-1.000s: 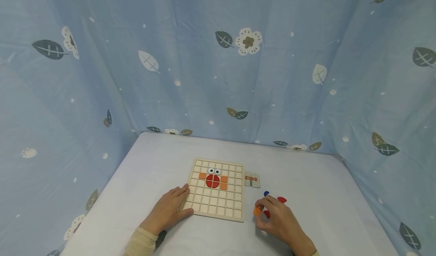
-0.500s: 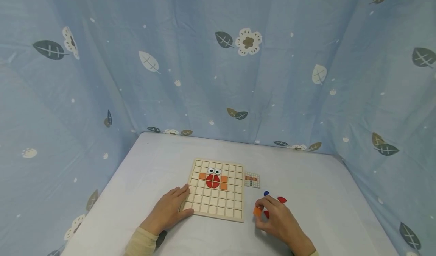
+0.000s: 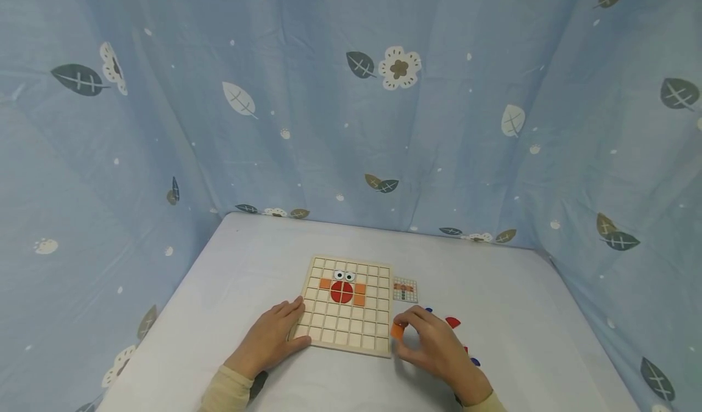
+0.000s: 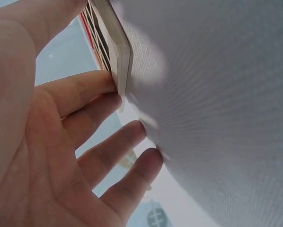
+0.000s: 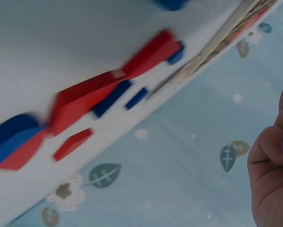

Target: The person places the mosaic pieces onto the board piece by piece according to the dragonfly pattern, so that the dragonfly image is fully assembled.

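My right hand point(image 3: 433, 348) pinches a square orange tile point(image 3: 397, 330) between thumb and fingertips, beside the board's near right corner. The wooden grid board point(image 3: 331, 323) lies flat, with my left hand point(image 3: 271, 339) at its near left corner. Its fingers touch the left side and the thumb lies along the front edge. In the left wrist view, the extended fingertips meet the board's edge point(image 4: 125, 61). Set in the grid are a red circle point(image 3: 342, 292) made of quarter pieces, two eye tiles point(image 3: 344, 275) and orange squares point(image 3: 359, 300).
A small pattern card point(image 3: 405, 290) lies right of the board. Around my right hand are loose red pieces point(image 3: 452, 322) and blue pieces point(image 3: 475, 361); the right wrist view shows several more red pieces point(image 5: 84, 101). A blue patterned curtain point(image 3: 307, 119) surrounds the white table point(image 3: 510, 302).
My right hand has moved left toward the board with the orange tile, uncovering blue and red pieces on its right. My left hand and the board have stayed in place.
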Available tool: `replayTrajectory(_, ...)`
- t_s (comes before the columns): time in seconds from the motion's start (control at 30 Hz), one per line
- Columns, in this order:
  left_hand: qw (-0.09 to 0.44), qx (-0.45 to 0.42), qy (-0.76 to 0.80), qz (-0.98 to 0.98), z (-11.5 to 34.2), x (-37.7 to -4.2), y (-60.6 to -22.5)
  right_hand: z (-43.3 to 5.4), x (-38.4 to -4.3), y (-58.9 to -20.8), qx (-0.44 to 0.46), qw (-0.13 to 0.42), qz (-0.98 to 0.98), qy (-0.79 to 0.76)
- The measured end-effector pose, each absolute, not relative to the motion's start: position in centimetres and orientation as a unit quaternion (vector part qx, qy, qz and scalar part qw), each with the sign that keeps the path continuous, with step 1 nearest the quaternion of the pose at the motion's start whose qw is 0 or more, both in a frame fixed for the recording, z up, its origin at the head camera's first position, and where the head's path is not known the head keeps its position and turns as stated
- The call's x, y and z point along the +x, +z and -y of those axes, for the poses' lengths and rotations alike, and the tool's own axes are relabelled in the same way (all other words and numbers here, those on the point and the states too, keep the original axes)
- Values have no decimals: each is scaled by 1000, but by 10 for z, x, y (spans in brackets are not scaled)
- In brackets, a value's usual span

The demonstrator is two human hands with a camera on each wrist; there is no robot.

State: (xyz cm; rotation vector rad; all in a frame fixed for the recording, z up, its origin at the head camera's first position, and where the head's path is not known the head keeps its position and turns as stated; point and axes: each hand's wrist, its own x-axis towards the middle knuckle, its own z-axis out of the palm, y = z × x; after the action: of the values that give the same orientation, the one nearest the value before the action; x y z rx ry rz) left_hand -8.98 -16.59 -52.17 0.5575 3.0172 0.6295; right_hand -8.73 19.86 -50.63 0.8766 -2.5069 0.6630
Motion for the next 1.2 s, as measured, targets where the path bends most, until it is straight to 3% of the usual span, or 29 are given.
replayTrajectory(0.77, -3, 186, 202, -962, 166, -90, -520, -137, -126, -507, 382, 189, 858, 287)
replayTrajectory(1.2, -9, 192, 202, -960, 167, -89, -521, -111, -145, -499, 392, 267, 833, 284)
